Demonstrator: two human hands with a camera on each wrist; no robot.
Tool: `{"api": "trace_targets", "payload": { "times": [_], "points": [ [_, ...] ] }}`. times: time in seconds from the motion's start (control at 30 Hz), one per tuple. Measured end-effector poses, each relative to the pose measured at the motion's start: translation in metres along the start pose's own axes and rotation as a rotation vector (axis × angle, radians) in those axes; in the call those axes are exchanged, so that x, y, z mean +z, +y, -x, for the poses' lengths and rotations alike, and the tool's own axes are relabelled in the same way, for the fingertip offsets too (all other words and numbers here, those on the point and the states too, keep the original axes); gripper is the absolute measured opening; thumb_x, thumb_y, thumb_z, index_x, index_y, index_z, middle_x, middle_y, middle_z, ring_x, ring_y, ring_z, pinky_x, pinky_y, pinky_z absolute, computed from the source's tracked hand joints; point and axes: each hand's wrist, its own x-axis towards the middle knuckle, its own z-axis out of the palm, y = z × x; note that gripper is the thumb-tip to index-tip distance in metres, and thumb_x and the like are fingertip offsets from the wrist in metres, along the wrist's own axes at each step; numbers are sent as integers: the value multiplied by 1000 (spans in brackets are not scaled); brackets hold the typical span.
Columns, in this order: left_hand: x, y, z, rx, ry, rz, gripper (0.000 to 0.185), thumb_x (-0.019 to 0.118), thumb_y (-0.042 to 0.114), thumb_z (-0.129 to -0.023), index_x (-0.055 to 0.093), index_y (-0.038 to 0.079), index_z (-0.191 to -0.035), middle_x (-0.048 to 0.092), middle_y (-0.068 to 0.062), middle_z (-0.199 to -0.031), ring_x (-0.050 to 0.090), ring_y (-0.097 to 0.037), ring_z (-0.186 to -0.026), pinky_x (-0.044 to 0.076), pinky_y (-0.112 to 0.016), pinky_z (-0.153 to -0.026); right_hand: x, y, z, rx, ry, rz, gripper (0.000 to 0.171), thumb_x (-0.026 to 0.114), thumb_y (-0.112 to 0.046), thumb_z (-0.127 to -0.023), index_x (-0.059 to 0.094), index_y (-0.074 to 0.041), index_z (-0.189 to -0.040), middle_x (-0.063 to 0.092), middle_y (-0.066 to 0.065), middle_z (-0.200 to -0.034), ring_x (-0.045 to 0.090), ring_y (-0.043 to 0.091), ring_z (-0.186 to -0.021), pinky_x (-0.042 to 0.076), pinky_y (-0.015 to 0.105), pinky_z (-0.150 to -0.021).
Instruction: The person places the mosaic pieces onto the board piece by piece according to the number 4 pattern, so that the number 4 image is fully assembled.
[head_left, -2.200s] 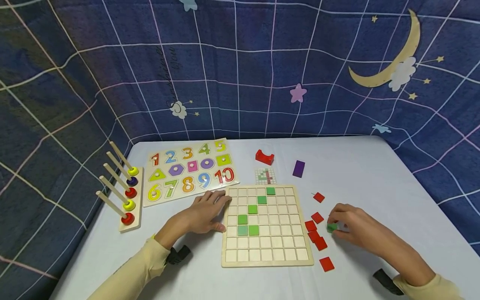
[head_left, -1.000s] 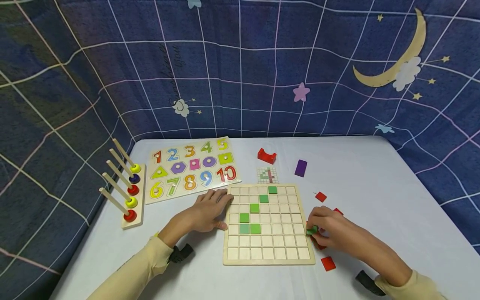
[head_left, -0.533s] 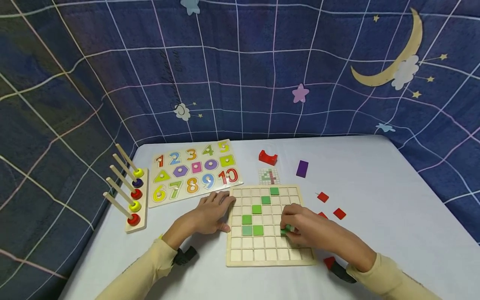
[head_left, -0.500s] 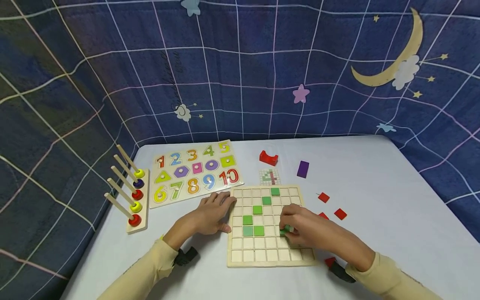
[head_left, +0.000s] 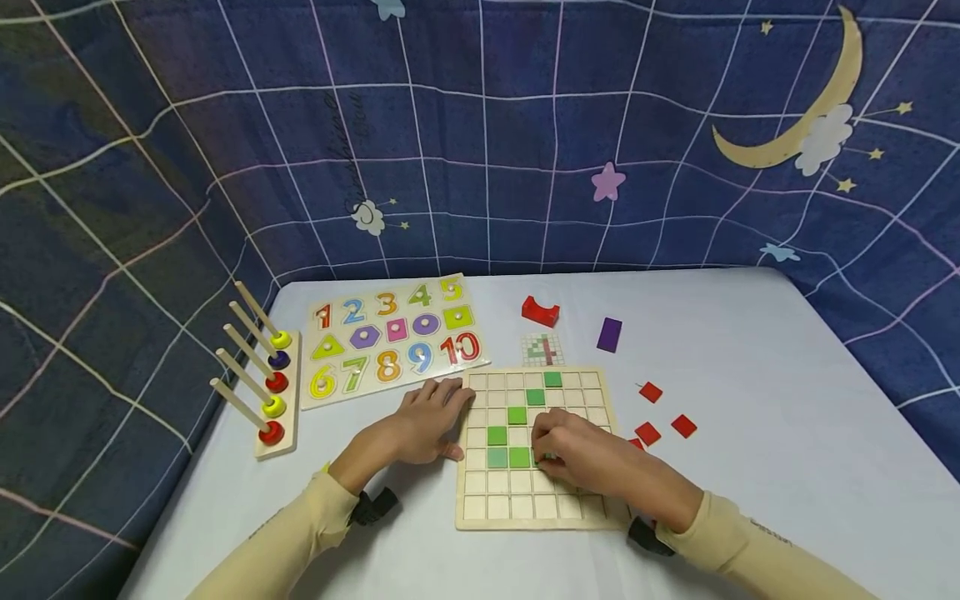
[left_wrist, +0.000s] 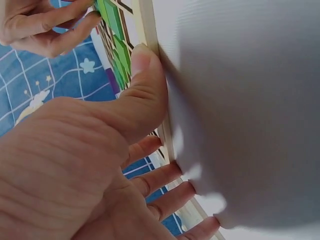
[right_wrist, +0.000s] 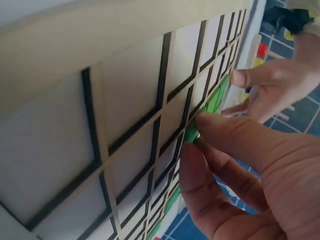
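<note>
One square green tile (right_wrist: pixel 192 131), pinched.

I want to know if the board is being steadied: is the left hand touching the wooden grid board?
Touching. In the left wrist view the left hand presses its thumb against the edge of the wooden grid board; the head view agrees.

A navy grid-patterned cloth backdrop (head_left: pixel 480 150) with a moon, stars and clouds encloses the pale tabletop (head_left: pixel 750 350).
</note>
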Motion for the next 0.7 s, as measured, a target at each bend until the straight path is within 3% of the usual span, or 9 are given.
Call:
{"api": "trace_targets", "payload": {
  "times": [0.27,0.53,0.7],
  "points": [
    [-2,2,-3,-17,-11,6,84,77,35,-96,34,7,-162,28,-22,-172,29,-45,-157,29,-68,-124,1,-4,2,35,8,0,22,79,8,-86,77,-12,-76,66,-1,-88,58,13,-86,53,21,-77],
    [-1,1,-2,-17,-6,5,84,78,35,-95,34,6,-161,28,-23,-171,29,-45,-157,29,-68,-124,5,-6,4,20,74,11,20,77,8,-85,73,-10,-76,67,0,-89,59,14,-88,53,20,-77],
    [0,0,-2,-12,-3,18,85,78,35,-95,34,6,-161,28,-23,-171,28,-45,-157,28,-67,-124,2,-7,7,51,40,-19,15,78,3,-88,75,-10,-80,68,0,-94,59,13,-90,53,21,-79]
  ]
}}
